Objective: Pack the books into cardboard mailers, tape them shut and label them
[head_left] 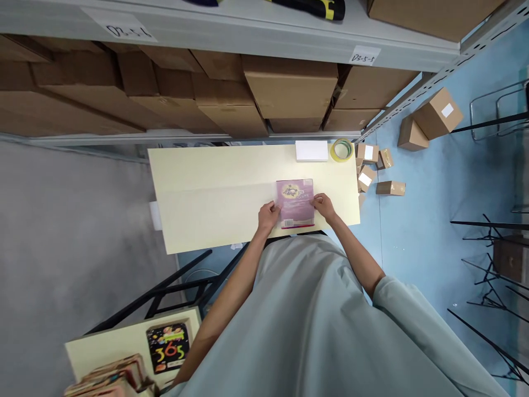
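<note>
A thin purple book (296, 204) with a barcode at its lower left lies on the pale yellow tabletop (215, 193). Its cover looks glossy and has a small picture near the top. My left hand (268, 216) is closed at the book's left edge, near the lower half. At the right edge, my right hand (324, 207) pinches it with thumb and fingers. Behind the book sit a white box or stack of paper (311, 151) and a roll of yellow tape (341, 149).
Cardboard boxes (291, 94) fill the shelf beyond the table. A black and yellow tool (314, 7) lies on the shelf above. Small cartons (390, 188) rest on the blue floor to the right. At lower left, a side table (111, 347) carries stacked books (115, 377) and a black "365" book (168, 347).
</note>
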`<move>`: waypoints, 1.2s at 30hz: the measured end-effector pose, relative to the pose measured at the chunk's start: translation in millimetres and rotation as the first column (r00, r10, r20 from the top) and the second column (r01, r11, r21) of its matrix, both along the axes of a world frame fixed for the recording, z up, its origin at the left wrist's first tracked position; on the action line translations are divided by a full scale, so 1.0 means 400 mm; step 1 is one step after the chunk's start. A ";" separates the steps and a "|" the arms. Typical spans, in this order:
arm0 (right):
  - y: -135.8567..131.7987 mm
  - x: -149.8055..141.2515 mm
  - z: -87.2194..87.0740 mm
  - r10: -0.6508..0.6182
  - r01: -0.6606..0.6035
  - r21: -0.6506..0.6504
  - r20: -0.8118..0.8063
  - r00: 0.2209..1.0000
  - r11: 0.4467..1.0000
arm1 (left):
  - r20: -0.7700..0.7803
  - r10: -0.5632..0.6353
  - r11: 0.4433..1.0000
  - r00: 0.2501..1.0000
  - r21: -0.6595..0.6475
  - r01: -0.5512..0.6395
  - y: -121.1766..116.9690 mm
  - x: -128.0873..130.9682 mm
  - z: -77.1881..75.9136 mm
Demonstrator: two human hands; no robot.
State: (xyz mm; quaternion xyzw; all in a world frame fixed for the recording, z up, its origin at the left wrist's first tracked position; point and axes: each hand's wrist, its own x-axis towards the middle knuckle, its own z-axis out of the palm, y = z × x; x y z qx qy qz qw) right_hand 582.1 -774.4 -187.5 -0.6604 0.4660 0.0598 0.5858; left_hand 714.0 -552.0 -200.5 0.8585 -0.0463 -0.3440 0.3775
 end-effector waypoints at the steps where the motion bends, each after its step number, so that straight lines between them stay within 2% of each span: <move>1: 0.002 -0.003 -0.002 -0.007 0.007 0.002 -0.016 1.000 1.000 | 0.004 0.009 1.000 1.000 0.021 -0.009 0.000 0.003 -0.004; 6: 0.023 -0.002 0.000 -0.040 0.038 -0.029 -0.099 0.994 0.999 | 0.027 0.069 0.993 0.997 0.090 -0.071 0.000 0.005 -0.007; 11: 0.028 0.007 0.036 -0.033 0.029 -0.040 -0.107 0.994 0.999 | 0.173 0.054 0.997 0.983 0.049 -0.063 0.002 -0.015 0.016; 13: 0.030 0.012 0.063 -0.019 0.013 -0.060 -0.106 0.994 0.998 | 0.189 0.010 1.000 0.982 0.012 -0.012 -0.001 -0.022 0.022; 17: 0.055 0.032 0.134 0.044 -0.054 -0.139 -0.074 0.996 0.989 | 0.109 -0.042 0.999 0.993 -0.019 0.044 -0.006 -0.024 0.021; 22: 0.136 0.085 0.224 0.191 -0.185 -0.186 0.016 0.981 0.965 | 0.048 -0.036 0.998 0.998 -0.048 0.038 0.015 -0.001 0.013; 25: 0.193 0.130 0.257 0.274 -0.262 -0.209 0.030 0.961 0.942 | -0.010 -0.038 0.995 0.999 -0.097 0.037 0.044 0.020 0.013; 28: 0.247 0.177 0.268 0.336 -0.326 -0.231 0.005 0.942 0.917 | -0.071 -0.024 0.989 0.997 -0.150 0.013 0.089 0.037 0.024; 30: 0.286 0.205 0.265 0.373 -0.365 -0.245 -0.014 0.928 0.898 | -0.097 0.053 0.973 0.994 -0.219 -0.074 0.130 0.043 0.043; 33: 0.352 0.242 0.251 0.411 -0.406 -0.260 -0.037 0.911 0.876 | -0.142 0.218 0.897 0.965 -0.361 -0.256 0.194 0.047 0.079; 34: 0.374 0.252 0.244 0.420 -0.415 -0.259 -0.039 0.907 0.872 | -0.160 0.251 0.871 0.954 -0.392 -0.295 0.214 0.049 0.089; 36: 0.412 0.265 0.228 0.446 -0.438 -0.236 -0.018 0.895 0.868 | -0.183 0.269 0.856 0.946 -0.404 -0.321 0.250 0.057 0.099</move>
